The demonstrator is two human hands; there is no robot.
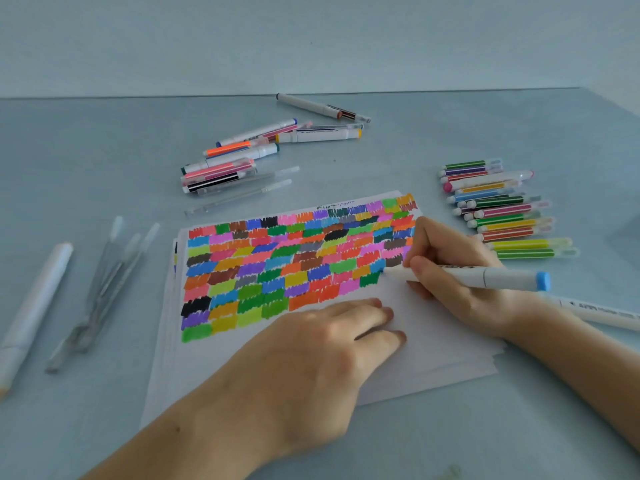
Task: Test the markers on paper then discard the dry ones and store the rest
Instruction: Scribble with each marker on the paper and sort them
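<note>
A: What is the right hand [446, 268] doing in the head view?
B: Its fingers pinch a white marker [485, 277] with a blue end cap. The tip points left and touches the paper [433, 344] at the right end of the coloured patches [294, 265].

A: And the left hand [318, 355]?
B: It lies flat on the near part of the sheet, fingers straight and relaxed, pressing the paper down and holding nothing.

A: Where are the other markers?
B: A neat row of striped thin markers [502, 209] lies to the right of the paper. A loose pile of markers [249, 154] sits at the far side. Clear pens [104, 289] and a white marker [34, 313] lie at the left, on the grey-blue table [104, 427].
</note>
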